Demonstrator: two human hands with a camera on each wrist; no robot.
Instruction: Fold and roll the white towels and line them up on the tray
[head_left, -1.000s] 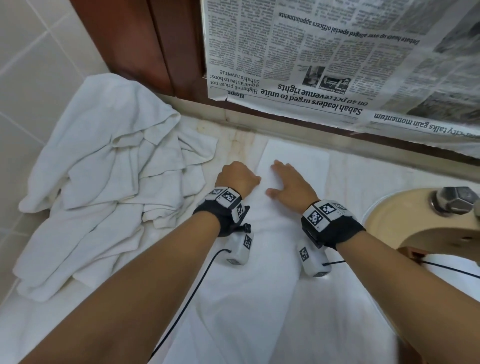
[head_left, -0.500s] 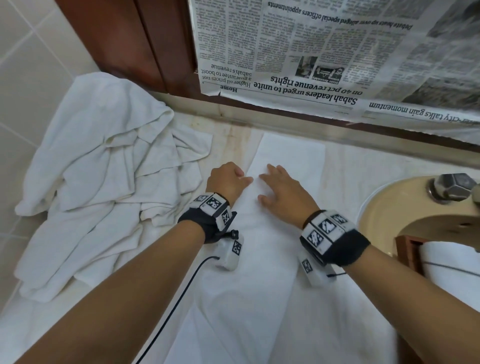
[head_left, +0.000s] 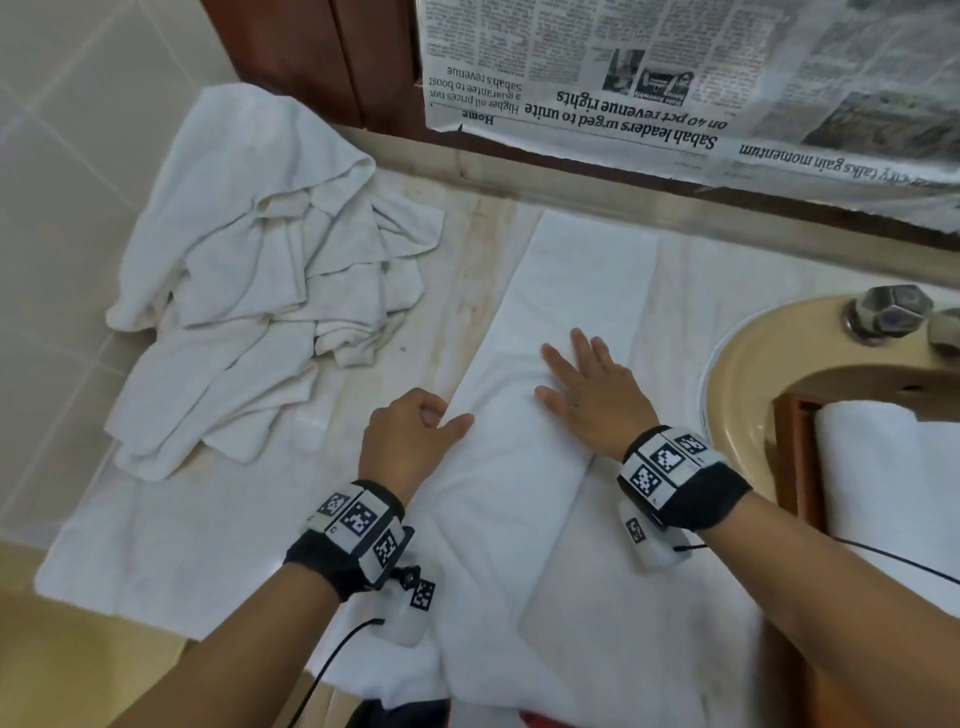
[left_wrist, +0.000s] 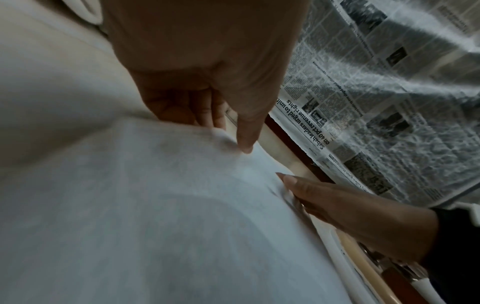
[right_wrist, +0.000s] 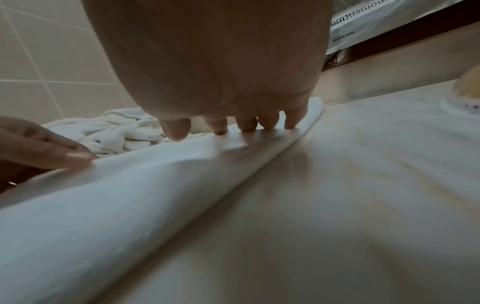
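Observation:
A long white towel (head_left: 571, 312), folded into a narrow strip, lies on the counter from the back wall toward me. My left hand (head_left: 421, 426) is at its left edge, thumb on top and fingers curled beside the edge, pinching it; the left wrist view shows the thumb tip on the towel (left_wrist: 155, 205). My right hand (head_left: 582, 379) lies flat on the strip with straight fingers, pressing it. In the right wrist view the fingertips (right_wrist: 246, 127) touch the towel (right_wrist: 130, 195). A brown tray (head_left: 795, 457) at the right holds a rolled white towel (head_left: 883, 467).
A pile of crumpled white towels (head_left: 270, 291) lies at the back left against the tiled wall. Another white towel (head_left: 182, 530) is spread flat on the counter under the strip. The beige sink (head_left: 748, 364) and its tap (head_left: 888, 312) are at the right. Newspaper (head_left: 675, 78) hangs behind.
Both hands have slid along the folded strip toward me, away from the back wall. The right hand stays flat; the left stays at the left edge.

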